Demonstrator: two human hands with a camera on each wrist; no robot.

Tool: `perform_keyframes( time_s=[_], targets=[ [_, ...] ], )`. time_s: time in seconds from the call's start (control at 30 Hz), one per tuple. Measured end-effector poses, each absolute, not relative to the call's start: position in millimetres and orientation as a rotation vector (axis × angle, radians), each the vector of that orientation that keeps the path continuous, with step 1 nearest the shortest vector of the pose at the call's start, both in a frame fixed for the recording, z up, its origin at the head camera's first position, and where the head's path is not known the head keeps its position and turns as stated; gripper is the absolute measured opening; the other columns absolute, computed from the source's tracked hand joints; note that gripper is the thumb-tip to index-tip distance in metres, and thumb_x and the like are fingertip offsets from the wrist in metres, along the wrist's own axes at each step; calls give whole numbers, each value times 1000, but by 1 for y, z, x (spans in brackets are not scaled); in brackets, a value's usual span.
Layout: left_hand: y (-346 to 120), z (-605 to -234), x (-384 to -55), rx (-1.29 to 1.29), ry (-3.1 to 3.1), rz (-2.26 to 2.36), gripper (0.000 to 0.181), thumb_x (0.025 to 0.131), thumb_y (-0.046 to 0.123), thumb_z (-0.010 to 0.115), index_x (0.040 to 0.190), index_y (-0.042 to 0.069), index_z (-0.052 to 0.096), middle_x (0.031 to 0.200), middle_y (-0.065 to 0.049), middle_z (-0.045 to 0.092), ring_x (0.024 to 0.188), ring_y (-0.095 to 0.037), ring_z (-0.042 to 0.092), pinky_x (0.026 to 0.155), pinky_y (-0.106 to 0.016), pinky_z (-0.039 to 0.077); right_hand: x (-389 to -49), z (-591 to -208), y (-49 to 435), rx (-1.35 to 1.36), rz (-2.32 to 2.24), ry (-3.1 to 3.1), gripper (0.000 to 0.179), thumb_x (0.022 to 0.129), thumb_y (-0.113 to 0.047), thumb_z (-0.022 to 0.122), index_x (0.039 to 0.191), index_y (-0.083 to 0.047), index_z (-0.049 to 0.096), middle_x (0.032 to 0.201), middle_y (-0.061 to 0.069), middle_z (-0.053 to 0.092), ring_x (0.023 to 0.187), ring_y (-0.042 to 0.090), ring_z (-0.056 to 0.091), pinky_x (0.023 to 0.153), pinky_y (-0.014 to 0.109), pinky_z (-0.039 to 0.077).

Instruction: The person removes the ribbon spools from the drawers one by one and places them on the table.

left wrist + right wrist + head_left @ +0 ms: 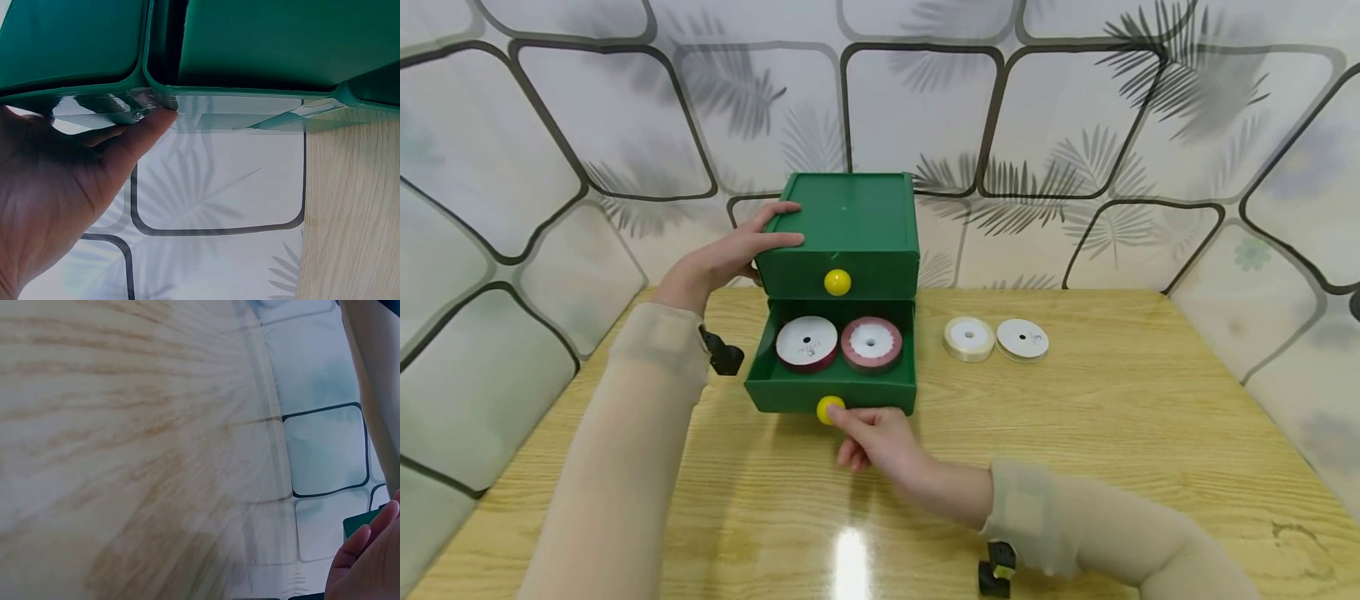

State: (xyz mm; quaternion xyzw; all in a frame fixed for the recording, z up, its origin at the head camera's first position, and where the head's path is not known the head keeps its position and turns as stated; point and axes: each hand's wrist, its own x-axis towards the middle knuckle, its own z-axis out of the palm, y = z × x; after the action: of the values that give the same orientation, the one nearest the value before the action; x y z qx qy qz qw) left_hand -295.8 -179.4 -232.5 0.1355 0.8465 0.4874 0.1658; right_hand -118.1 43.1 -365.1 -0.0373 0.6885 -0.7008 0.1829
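A green two-drawer box stands on the table, its lower drawer pulled out. Inside that drawer lie two ribbon spools, a dark red spool on the left and a pink spool on the right. My left hand rests over the box's upper left edge, fingers extended on the top and against the side. In the left wrist view, a fingertip touches the green side wall. My right hand pinches the lower drawer's yellow knob between thumb and finger.
Right of the box, a cream ribbon spool and a white-faced spool lie side by side on the wooden table. The closed upper drawer has its own yellow knob. A patterned wall covering rises close behind the box.
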Motion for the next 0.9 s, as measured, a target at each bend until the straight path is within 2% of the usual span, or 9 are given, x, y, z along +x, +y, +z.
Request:
perform_keyframes(
  time_s=[0.4, 0.73, 0.9],
  targets=[
    [-180, -233, -296, 391, 2413, 1387, 73, 97, 44, 54, 155, 32, 12, 158, -8, 1, 124, -40, 35, 79, -48, 42, -106, -366, 41, -91, -1977, 1911, 44, 96, -34, 63, 111, 7, 68, 53, -1, 58, 44, 7, 49, 50, 21, 42],
    [-180, -231, -295, 399, 2420, 1389, 78, 92, 52, 58, 154, 33, 14, 158, -11, 1, 125, -40, 35, 83, -49, 43, -104, -363, 46, -159, -1994, 1895, 41, 96, -29, 63, 111, 9, 67, 58, 1, 61, 45, 8, 52, 51, 22, 44],
    [-179, -231, -295, 387, 2407, 1395, 76, 94, 49, 56, 155, 32, 13, 159, -10, 0, 127, -41, 33, 87, -54, 41, -103, -360, 58, -215, -1990, 1938, 36, 97, -24, 62, 111, 8, 68, 59, 3, 63, 47, 9, 54, 52, 22, 46]
  ],
)
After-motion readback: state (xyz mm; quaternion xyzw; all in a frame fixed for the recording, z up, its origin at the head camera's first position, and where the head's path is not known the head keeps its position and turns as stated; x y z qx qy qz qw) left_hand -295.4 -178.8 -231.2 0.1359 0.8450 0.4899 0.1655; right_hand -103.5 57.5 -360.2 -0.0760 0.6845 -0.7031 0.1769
